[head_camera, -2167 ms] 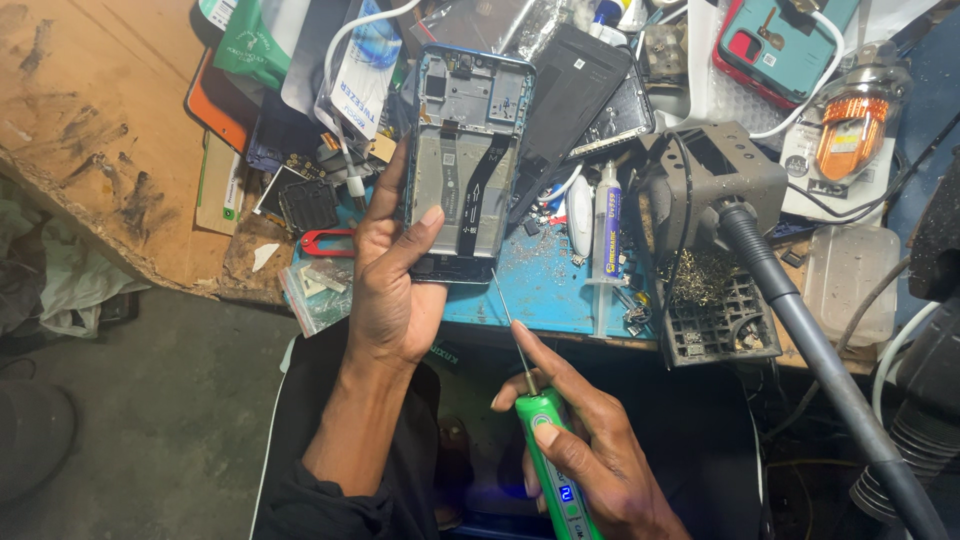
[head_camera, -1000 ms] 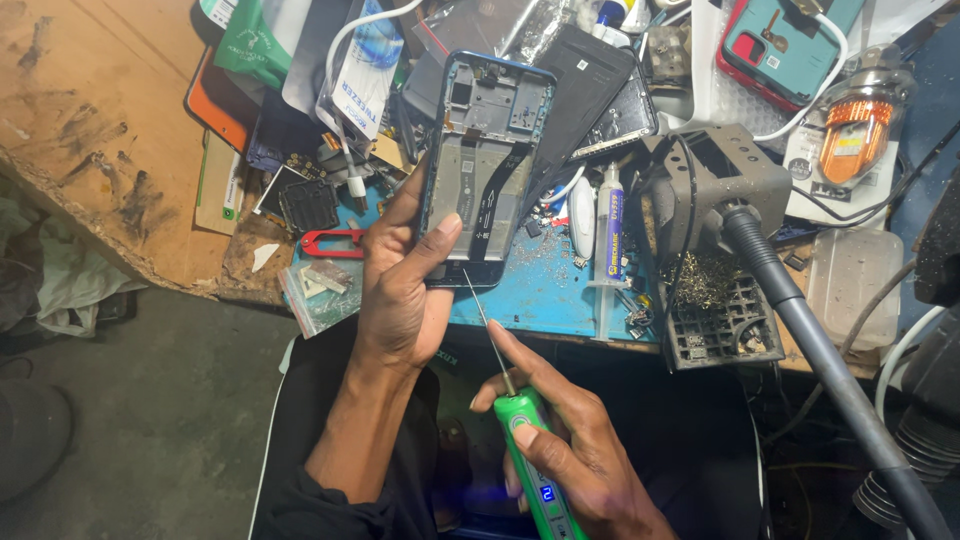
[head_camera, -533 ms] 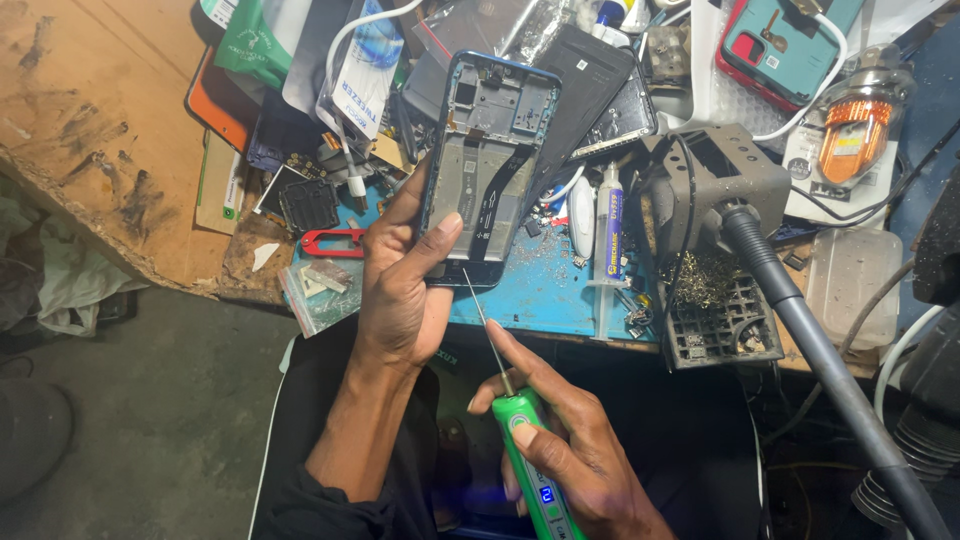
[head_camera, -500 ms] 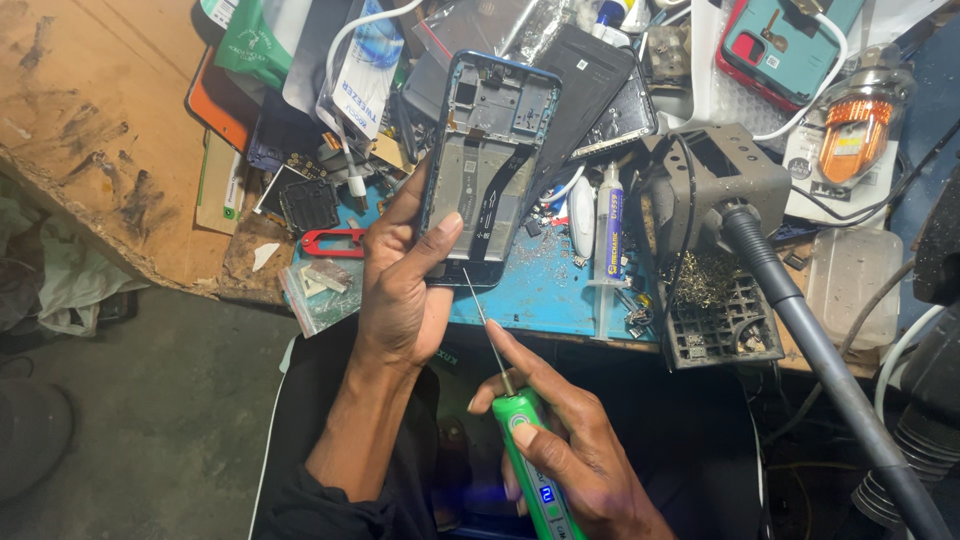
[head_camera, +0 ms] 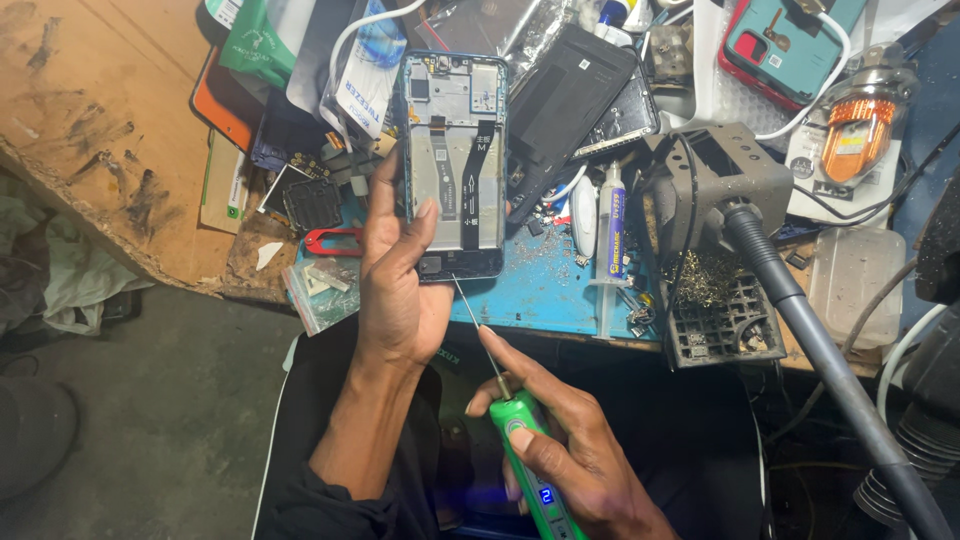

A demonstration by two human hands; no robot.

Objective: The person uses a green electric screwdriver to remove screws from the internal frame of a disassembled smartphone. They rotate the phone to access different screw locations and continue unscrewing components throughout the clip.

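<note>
Blue mat on one cluttered wooden surface (head_camera: 110,150). One opened phone (head_camera: 452,165), upright, gripped in left hand (head_camera: 400,290). One green electric screwdriver (head_camera: 525,465), gripped in right hand (head_camera: 570,455), tip apparently touching the phone's lower edge.

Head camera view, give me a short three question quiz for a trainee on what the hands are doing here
1. True or false: the left hand holds the opened phone with its inner parts facing the camera.
2. Which tool is in the right hand? A) tweezers B) a green electric screwdriver C) a syringe
3. Fill in: the screwdriver's thin bit points at the phone's ____ edge.

Key: 1 true. 2 B. 3 bottom, the edge nearest the person; whether the tip touches it cannot be told. A white syringe lies on the blue mat, in no hand.
</note>
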